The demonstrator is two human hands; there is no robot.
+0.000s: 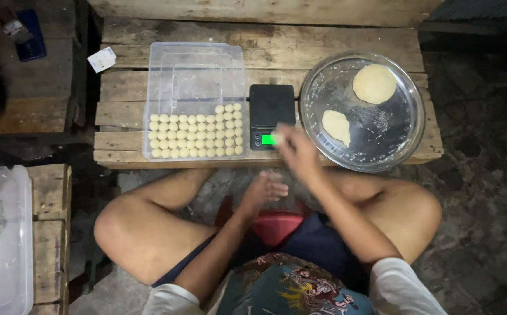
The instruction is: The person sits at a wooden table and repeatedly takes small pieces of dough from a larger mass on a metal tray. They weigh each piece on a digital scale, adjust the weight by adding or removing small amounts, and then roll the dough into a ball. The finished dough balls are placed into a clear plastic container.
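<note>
Right hand blurred over black scale, grip state unclear, left hand open below bench, dough-ball tray centre-left, steel plate right.

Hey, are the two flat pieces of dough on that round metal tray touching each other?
Apart. The head view shows the round dough disc near the far side of the metal tray and the oval dough piece nearer, with bare shiny metal plainly between them.

Rough grey concrete floor, dimly lit. Low counter of weathered wooden planks at centre. Similar wooden pallets at left. Light falls from above; corners dark.
</note>
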